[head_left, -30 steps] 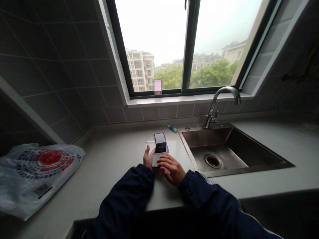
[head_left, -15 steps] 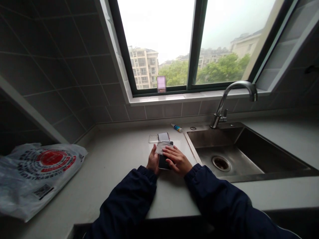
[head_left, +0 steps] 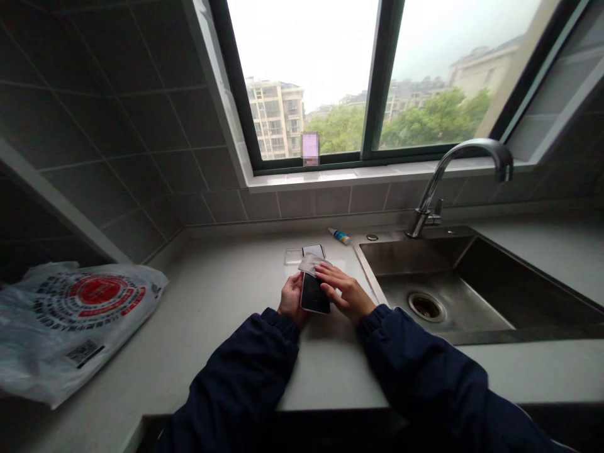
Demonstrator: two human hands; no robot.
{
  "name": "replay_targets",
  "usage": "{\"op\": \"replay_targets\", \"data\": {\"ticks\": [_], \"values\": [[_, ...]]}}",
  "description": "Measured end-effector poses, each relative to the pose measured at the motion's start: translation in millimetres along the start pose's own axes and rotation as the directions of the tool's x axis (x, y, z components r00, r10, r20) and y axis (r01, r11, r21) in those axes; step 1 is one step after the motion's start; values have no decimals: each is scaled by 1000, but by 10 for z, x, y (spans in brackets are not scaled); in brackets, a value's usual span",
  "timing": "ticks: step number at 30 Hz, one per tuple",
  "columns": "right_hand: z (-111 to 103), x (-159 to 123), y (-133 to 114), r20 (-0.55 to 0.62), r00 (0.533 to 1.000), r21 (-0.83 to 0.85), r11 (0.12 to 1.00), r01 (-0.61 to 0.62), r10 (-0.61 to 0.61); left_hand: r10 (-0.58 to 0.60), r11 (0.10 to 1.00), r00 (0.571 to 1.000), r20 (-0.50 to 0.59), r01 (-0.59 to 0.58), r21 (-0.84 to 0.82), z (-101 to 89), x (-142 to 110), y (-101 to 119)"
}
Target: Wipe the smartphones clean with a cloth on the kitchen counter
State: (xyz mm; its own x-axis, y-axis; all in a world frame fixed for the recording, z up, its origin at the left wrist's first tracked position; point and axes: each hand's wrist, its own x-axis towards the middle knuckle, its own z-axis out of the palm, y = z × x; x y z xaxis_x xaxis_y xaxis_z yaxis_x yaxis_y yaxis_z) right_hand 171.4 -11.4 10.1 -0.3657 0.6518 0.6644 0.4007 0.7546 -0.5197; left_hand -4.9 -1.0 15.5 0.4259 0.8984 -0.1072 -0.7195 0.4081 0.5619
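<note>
A smartphone [head_left: 314,296] with a dark face lies in my left hand [head_left: 291,296], whose fingers are wrapped round its left edge. Over its far end is a thin greyish-white wipe [head_left: 309,263]. My right hand [head_left: 346,289] presses the wipe to the phone with its fingertips, the fingers close together. Just beyond the wipe, a second flat item with a pale face and dark rim [head_left: 313,250] lies on the counter, partly covered. Beside it on the left rests a clear rectangular case or frame [head_left: 292,255].
A blue and yellow tube [head_left: 339,236] lies near the back. To the right are a steel sink [head_left: 457,308] and a curved tap [head_left: 427,182]. A white plastic bag with red print [head_left: 80,321] sits at the left on the pale counter [head_left: 226,283]. A window is behind.
My right hand has slid the wipe toward the far end of the phone, baring more of the dark face. The view has shifted slightly.
</note>
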Motion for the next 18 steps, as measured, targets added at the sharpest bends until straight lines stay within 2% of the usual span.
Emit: {"op": "replay_targets", "data": {"ticks": [2, 5, 11, 15, 18], "values": [[-7, -3, 29, 3, 999, 26, 999, -36, 36, 19, 1000, 1000, -2, -19, -5, 15, 7, -11], [-11, -11, 62, 11, 996, 73, 993, -88, 87, 34, 999, 998, 51, -34, -5, 46, -15, -11], [-21, -11, 59, 8, 987, 173, 972, -158, 159, -61, 990, 996, 62, 52, 128, 27, -72, 21], [-21, 3, -15, 22, 982, 256, 948, -189, 189, 16, 978, 997, 71, -30, 204, 4, -76, 41], [-44, 24, -112, 45, 979, 321, 925, -202, 198, 91, 971, 996, 15, -92, 220, 5, -77, 82]]}}
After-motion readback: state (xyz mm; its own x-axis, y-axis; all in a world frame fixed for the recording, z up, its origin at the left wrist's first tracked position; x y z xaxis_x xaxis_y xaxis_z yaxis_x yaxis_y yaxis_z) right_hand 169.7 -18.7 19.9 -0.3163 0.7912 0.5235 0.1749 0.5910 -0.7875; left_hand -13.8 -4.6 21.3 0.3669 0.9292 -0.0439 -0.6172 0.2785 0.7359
